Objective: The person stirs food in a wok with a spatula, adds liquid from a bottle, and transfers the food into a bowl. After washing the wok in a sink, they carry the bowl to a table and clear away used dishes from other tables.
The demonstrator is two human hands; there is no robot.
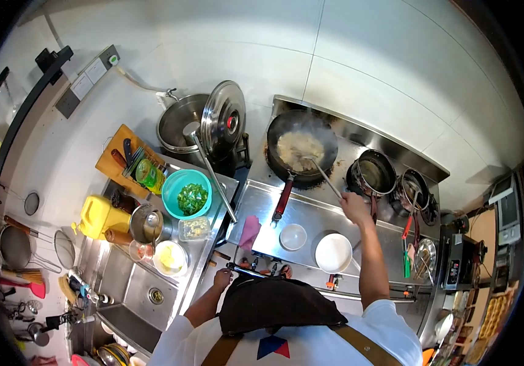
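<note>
My right hand [356, 208] is closed round the handle of a long metal stirring utensil [326, 175]. The utensil's head dips into pale, steaming food [299, 149] in a black wok [281, 165] on the stove, so its exact shape is hidden. The wok's red-and-black handle [284, 198] points towards me, untouched. Low and to the left, my left hand [223, 279] hangs near the counter's front edge with its fingers curled. Whether it holds anything is hidden. In front of the stove stand a white bowl [334, 252] and a smaller clear bowl [293, 236].
Two pots [375, 172] [412, 188] stand right of the wok. A large stockpot [179, 116] with its lid [224, 119] tilted is at the back left. A turquoise bowl [170, 189] of chopped greens, a yellow jug [102, 218] and a sink [146, 311] are to my left. A pink cloth [250, 232] hangs over the edge.
</note>
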